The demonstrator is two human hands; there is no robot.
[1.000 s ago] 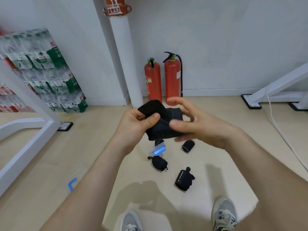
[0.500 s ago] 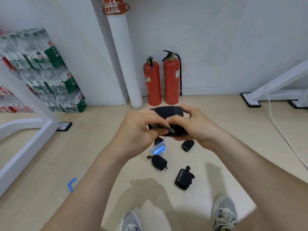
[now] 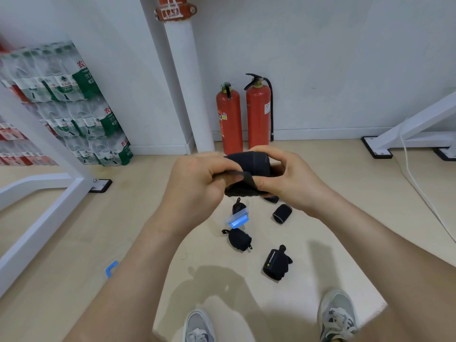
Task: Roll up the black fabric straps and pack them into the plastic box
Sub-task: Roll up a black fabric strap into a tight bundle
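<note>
A rolled black fabric strap point(image 3: 249, 166) is held at chest height between both hands. My left hand point(image 3: 195, 183) pinches its loose thin tail at the left, and my right hand point(image 3: 288, 178) wraps around its right end. On the floor below lie more black straps: a rolled one point(image 3: 282, 213), a bundled one point(image 3: 238, 239) and one with yellow lettering point(image 3: 275, 263). A clear plastic box with a blue clasp point(image 3: 237, 219) stands on the floor under my hands, with a black strap point(image 3: 238, 206) showing inside; most of the box is hard to make out.
Two red fire extinguishers point(image 3: 246, 117) stand against the white wall beside a white pipe point(image 3: 187, 90). Stacked packs of bottled water point(image 3: 71, 107) fill the left. White metal frames point(image 3: 44, 193) flank both sides, a white cable point(image 3: 419, 186) runs right, and a blue clip point(image 3: 111, 268) lies on the floor.
The strap was looser and partly unfolded a second ago. Both hands have closed in on it and wound it into a tighter roll, with the tail now drawn across the front.
</note>
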